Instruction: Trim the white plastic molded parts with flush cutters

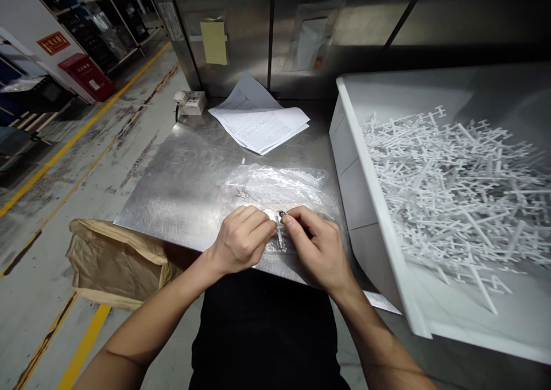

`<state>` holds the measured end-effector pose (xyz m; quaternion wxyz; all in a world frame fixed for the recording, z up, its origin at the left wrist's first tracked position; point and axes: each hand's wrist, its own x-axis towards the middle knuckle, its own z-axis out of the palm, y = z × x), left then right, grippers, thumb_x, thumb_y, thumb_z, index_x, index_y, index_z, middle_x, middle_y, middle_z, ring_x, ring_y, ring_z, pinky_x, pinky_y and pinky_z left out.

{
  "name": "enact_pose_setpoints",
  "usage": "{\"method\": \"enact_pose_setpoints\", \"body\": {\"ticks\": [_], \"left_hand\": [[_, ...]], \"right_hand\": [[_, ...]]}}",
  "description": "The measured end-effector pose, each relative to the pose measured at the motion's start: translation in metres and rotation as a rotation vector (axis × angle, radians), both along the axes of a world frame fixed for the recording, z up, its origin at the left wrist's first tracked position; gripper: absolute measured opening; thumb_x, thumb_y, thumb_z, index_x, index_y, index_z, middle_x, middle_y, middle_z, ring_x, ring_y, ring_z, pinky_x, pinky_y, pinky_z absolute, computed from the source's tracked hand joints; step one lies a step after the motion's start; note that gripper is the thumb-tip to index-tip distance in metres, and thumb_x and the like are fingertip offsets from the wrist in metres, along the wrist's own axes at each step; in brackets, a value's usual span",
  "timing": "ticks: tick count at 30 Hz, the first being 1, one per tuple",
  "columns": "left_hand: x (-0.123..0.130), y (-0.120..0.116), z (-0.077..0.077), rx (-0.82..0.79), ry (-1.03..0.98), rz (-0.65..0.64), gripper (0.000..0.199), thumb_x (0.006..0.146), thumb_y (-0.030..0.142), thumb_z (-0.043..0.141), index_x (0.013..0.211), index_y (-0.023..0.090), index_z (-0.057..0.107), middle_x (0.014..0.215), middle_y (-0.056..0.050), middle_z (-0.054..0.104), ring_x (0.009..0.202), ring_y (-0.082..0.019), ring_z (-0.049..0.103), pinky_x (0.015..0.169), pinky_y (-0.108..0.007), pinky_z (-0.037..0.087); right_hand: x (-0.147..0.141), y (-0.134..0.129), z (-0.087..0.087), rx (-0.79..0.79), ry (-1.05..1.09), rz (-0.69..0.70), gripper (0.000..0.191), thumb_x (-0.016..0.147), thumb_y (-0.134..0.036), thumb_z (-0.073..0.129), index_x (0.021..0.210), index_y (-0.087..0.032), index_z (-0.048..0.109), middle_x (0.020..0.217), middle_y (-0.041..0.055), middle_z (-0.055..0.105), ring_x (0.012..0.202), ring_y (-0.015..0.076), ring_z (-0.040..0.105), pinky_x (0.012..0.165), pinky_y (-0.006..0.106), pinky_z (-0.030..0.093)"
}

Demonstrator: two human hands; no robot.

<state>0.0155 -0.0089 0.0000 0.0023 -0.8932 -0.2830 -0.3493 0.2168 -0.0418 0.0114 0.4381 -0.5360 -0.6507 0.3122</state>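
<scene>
Over the front of the metal table, my left hand [246,235] is closed, its fingertips at one side of a small white branched plastic piece [279,235]. My right hand [317,242] pinches from the other side, thumb and forefinger around a small dark object [282,213] at the top of that piece. What the dark object is cannot be made out. Beneath both hands lies a clear plastic bag [275,180] with small pale parts in or under it. My fingers partly hide the white piece.
To the right, a large white bin [379,206] holds a heap of white plastic sprues [447,189]. Printed sheets [262,120] and a power socket [193,103] are at the back of the table [172,189]. An open brown paper bag [120,264] stands at the left edge.
</scene>
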Motion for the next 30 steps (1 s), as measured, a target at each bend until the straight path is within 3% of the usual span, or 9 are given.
{"method": "enact_pose_setpoints", "body": {"ticks": [11,18,23,30], "left_hand": [[-0.003,0.002,0.001,-0.136,-0.174,-0.005,0.013,0.11,0.014,0.056,0.109,0.018,0.068,0.092,-0.005,0.075,0.081,-0.018,0.063,0.072,-0.033,0.049],[-0.012,0.005,0.008,-0.436,-0.362,-0.074,0.022,0.115,0.021,0.051,0.1,0.018,0.066,0.084,-0.002,0.064,0.077,-0.015,0.059,0.072,-0.03,0.048],[-0.015,0.004,0.009,-0.542,-0.374,-0.066,0.026,0.117,0.024,0.047,0.096,0.019,0.063,0.085,-0.003,0.063,0.079,-0.015,0.059,0.073,-0.031,0.047],[-0.015,0.004,0.007,-0.569,-0.338,-0.031,0.03,0.117,0.03,0.046,0.094,0.019,0.061,0.083,-0.003,0.06,0.077,-0.016,0.057,0.072,-0.033,0.047]], "right_hand": [[0.002,-0.002,0.001,0.098,-0.025,-0.052,0.015,0.109,-0.032,0.065,0.098,-0.023,0.071,0.078,-0.0031,0.069,0.066,0.0135,0.061,0.064,0.029,0.046],[0.003,0.0,0.001,0.189,-0.014,0.023,0.009,0.11,-0.025,0.064,0.105,-0.023,0.071,0.092,0.0004,0.076,0.082,0.0167,0.07,0.075,0.03,0.051],[0.002,0.0,0.001,0.208,-0.021,0.111,0.009,0.11,-0.023,0.063,0.105,-0.023,0.071,0.091,0.001,0.074,0.08,0.0168,0.069,0.075,0.031,0.051],[0.002,-0.001,0.004,0.151,-0.06,0.14,0.014,0.111,-0.028,0.059,0.102,-0.024,0.07,0.087,0.0026,0.074,0.077,0.0193,0.069,0.074,0.034,0.05]]}}
